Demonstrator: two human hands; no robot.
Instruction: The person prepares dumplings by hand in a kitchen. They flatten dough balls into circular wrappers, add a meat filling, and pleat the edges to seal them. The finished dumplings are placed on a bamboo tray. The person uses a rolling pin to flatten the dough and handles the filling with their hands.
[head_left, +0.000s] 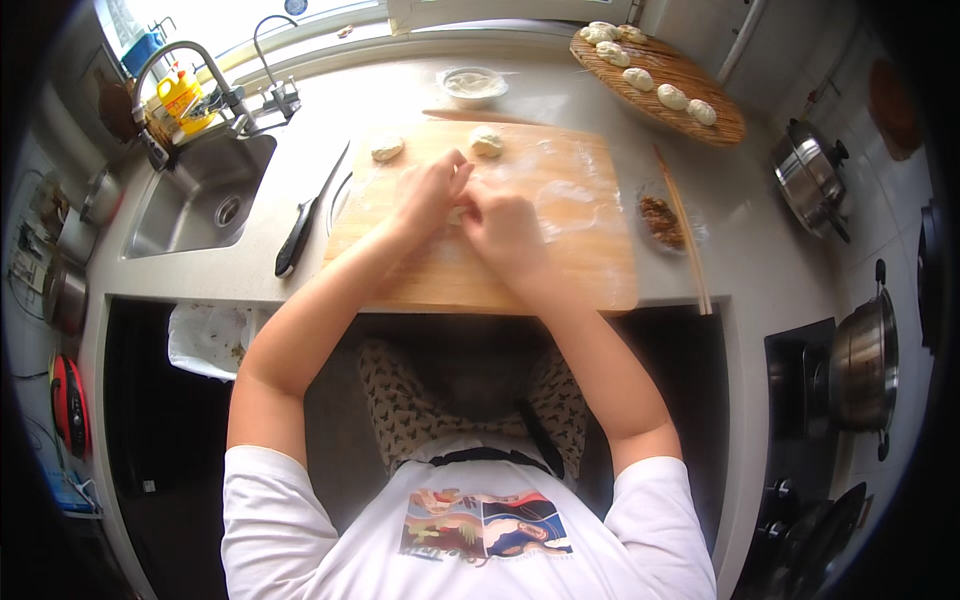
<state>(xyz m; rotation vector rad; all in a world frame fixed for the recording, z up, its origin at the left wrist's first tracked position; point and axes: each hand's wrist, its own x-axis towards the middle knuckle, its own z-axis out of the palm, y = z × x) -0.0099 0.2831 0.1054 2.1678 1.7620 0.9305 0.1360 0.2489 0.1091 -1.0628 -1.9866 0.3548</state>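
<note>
My left hand and my right hand meet above a floured wooden board, fingers bent in towards each other. A small pale piece of dough shows between them, mostly covered by the fingers, and both hands seem to pinch it. Motion blurs the fingertips. Just beyond the hands, a lump of dough rests on the board. Another dough lump lies near the board's far left corner.
Left of the board lie a black-handled knife and a steel sink. A bowl of flour stands behind. To the right are chopsticks, a bowl of brown filling and a woven tray bearing several dough pieces.
</note>
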